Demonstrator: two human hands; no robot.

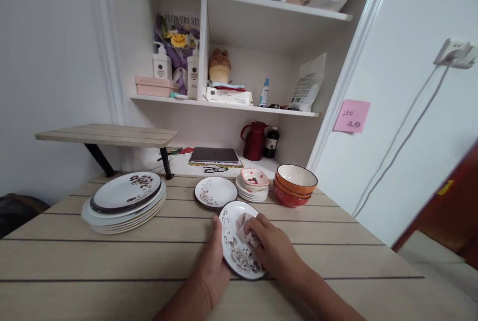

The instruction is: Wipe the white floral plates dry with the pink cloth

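Observation:
My left hand (212, 266) grips the left rim of a small white plate with a brown flower pattern (233, 249), holding it tilted above the wooden table (112, 256). My right hand (274, 249) is closed on a crumpled pinkish cloth (244, 226) and presses it against the plate's face. The lower right of the plate is hidden by that hand.
Behind the hands lie another small floral plate (215, 192), a stack of small plates with a spotted bowl on top (254, 184) and stacked orange bowls (295, 184). A pile of large plates (125, 201) sits at the left. Shelves with a red jug (254, 141) stand at the back.

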